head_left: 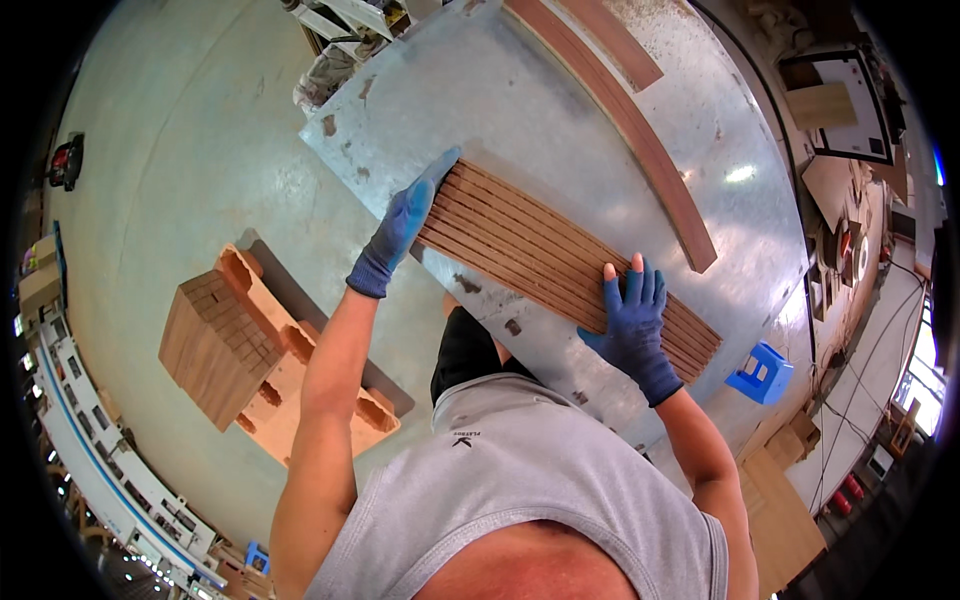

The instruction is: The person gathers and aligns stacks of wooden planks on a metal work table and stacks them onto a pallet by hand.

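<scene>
A row of narrow brown wooden strips, laid side by side, lies across the near part of the metal-topped table. My left hand, in a blue work glove, presses its straightened fingers flat against the left end of the strips. Over their right part rests my right hand, fingers spread and thumb out toward the near edge. Two fingertips of that glove are bare. Neither hand is closed round the strips. Beyond them on the table lies a long wooden board, with a shorter board beside it.
On the floor at left, an orange-brown pallet bears a stack of wooden pieces. A blue plastic stool stands by the table's right edge. Panels and wood offcuts crowd the far right, and cables run along there.
</scene>
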The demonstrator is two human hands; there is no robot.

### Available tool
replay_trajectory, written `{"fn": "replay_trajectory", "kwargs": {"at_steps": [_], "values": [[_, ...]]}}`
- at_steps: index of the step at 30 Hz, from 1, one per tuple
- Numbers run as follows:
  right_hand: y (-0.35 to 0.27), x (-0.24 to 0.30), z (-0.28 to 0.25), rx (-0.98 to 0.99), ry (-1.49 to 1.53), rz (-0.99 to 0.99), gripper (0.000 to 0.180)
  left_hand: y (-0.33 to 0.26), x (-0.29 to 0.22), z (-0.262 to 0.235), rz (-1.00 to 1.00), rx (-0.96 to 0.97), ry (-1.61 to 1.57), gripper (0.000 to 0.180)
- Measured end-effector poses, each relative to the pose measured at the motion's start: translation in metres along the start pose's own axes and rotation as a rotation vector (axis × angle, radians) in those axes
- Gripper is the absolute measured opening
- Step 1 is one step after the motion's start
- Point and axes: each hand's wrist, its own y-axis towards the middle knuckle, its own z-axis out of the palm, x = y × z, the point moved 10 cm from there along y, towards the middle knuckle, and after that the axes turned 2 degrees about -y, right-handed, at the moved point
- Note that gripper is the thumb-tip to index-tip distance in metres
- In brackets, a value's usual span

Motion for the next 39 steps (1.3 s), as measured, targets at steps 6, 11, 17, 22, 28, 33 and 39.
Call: {"fn": "replay_trajectory", "kwargs": {"at_steps": [6, 11, 17, 22, 28, 33, 39], "values": [[-0.001, 0.0, 0.002, 0.017, 0.007, -0.001, 0.105, -0.001, 0.0, 0.002, 0.012, -0.013, 0.025, 0.065], [0.0, 0.0, -0.002, -0.041, -0.006, -0.03, 0.103, 0.0, -0.001, 0.002, -0.005, 0.014, 0.0, 0.072], [-0.002, -0.002, -0.005, -0.129, 0.019, -0.07, 0.103, -0.012, -0.062, 0.02, 0.338, -0.327, 0.698, 0.043], [-0.004, -0.001, -0.007, -0.103, 0.037, -0.039, 0.097, -0.013, -0.057, 0.175, 0.33, -0.037, 0.982, 0.053], [-0.006, 0.002, -0.012, -0.135, 0.031, -0.054, 0.101, -0.006, -0.043, 0.201, 0.276, -0.048, 1.158, 0.048], [-0.014, -0.005, -0.014, -0.035, -0.017, -0.035, 0.106, -0.008, -0.045, 0.199, 0.274, -0.081, 1.172, 0.044], [-0.021, -0.019, -0.006, -0.111, 0.018, -0.131, 0.104, -0.014, -0.048, 0.2, 0.265, -0.119, 1.164, 0.044]]}}
